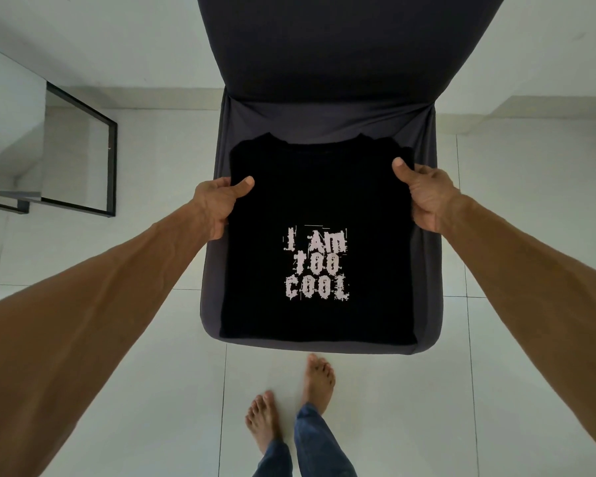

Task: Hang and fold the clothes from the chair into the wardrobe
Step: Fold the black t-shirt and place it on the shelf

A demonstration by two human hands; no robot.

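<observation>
left grip [217, 206] and right grip [427, 197] both pinching folded tee [317, 187] side edges on chair [324, 63]; unsupported near half may sag and unfold when I lift

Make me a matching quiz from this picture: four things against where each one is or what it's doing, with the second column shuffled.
Column one:
1. black T-shirt
2. left hand
3. right hand
4. glass table

Column two:
A. grips the shirt's right edge
B. stands on the floor left of the chair
C. folded, print up, over the chair seat
D. grips the shirt's left edge

Pairs: 1-C, 2-D, 3-A, 4-B.
</observation>
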